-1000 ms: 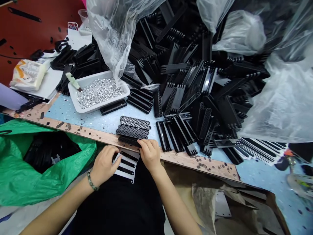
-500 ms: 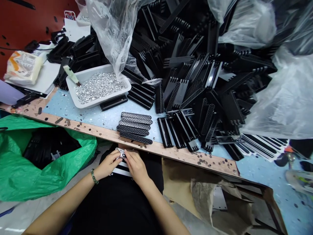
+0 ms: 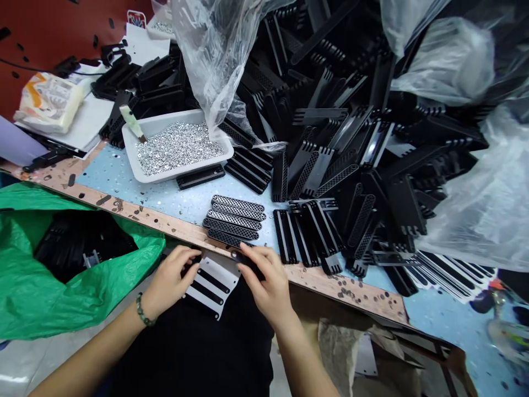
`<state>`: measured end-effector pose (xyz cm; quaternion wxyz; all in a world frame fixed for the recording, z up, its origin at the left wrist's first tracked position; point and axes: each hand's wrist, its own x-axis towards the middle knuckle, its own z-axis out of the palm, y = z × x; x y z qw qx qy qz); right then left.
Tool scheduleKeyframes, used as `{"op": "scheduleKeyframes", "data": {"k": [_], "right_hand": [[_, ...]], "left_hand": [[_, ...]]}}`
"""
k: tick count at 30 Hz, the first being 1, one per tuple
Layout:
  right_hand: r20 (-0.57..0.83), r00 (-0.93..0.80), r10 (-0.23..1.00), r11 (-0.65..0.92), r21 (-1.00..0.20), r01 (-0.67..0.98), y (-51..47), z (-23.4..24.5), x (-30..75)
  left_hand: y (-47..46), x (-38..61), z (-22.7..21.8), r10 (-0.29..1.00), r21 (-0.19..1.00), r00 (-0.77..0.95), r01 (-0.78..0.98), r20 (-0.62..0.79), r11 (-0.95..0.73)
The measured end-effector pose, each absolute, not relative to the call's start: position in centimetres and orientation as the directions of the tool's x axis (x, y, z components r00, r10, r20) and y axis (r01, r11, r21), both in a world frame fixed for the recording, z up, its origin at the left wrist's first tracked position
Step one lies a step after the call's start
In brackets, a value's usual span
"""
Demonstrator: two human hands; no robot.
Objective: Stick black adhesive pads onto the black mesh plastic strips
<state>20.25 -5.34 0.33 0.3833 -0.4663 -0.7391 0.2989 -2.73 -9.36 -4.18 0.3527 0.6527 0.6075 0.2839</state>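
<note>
White backing sheet (image 3: 219,267): thin, slightly bowed, carrying long round-ended black strips (image 3: 210,293); lies at the lap, just below the desk's (image 3: 177,199) front edge. Hands apart. Right hand (image 3: 269,282) pinches a loose dark strip (image 3: 247,259); left hand (image 3: 170,282) curled at sheet's left edge, grip cannot be told. Near front edge: lattice-textured black bars (image 3: 235,215). Farther back, leftward: white tray (image 3: 131,153), shiny metal bits (image 3: 177,148).

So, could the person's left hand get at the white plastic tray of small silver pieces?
Probably yes: the left hand may have to rise over the brown table edge, but the tray's top is open; the wrinkled clear plastic bag overhangs only its far right corner.
</note>
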Motion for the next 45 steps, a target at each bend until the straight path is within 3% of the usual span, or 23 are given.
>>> {"op": "scheduleKeyframes", "data": {"k": [2,5,11,15,21,24,26,28,31,35,45], "right_hand": [[0.272,-0.351,0.896,0.428,-0.737,0.523,-3.4,1.2,19.4],[0.196,-0.442,0.875,0.457,-0.635,0.623,-1.5,1.4,17.9],[0.149,-0.480,0.865,0.486,-0.488,0.725,-0.6,0.7,16.2],[0.135,-0.499,0.856,0.501,-0.456,0.736,-0.3,0.8,16.0],[0.145,-0.541,0.828,0.548,-0.411,0.728,-0.3,1.1,15.8],[0.125,-0.489,0.863,0.499,-0.355,0.791,-0.6,1.3,16.7],[0.099,-0.415,0.904,0.420,-0.376,0.826,-0.9,1.4,17.9],[0.078,-0.358,0.930,0.350,-0.475,0.807,-1.3,1.3,19.0],[0.050,-0.315,0.948,0.279,-0.608,0.743,-1.5,1.0,20.0],[-0.021,-0.271,0.962,0.182,-0.690,0.701,-1.1,1.0,20.1],[-0.046,-0.256,0.966,0.168,-0.640,0.750,-0.7,1.5,20.1]], "left_hand": [[-8.4,-2.5,-2.6,1.000,0.887,0.020,0.462,-0.002,-0.007],[-6.4,-1.9,-2.0,0.996,0.968,0.023,0.239,-0.083,0.075],[-4.1,-1.2,-2.8,0.966,0.967,0.045,0.012,-0.253,0.253],[-3.6,-1.0,-2.7,0.966,0.966,0.053,-0.041,-0.252,0.254],[-2.9,-0.5,-2.9,0.975,0.975,0.016,0.022,-0.220,0.220],[-2.8,-0.3,-3.0,0.964,0.964,0.027,-0.016,-0.264,0.264],[-3.0,-0.2,-2.9,0.953,0.953,0.031,-0.022,-0.302,0.302],[-3.2,-0.2,-2.7,0.949,0.950,0.033,0.015,-0.313,0.313],[-3.3,-0.2,-2.5,0.968,0.963,0.045,0.123,-0.248,0.241],[-3.2,-0.3,-2.4,0.984,0.970,0.077,0.197,-0.164,0.146],[-3.0,-0.2,-2.4,0.981,0.975,0.084,0.150,-0.176,0.162]]}}
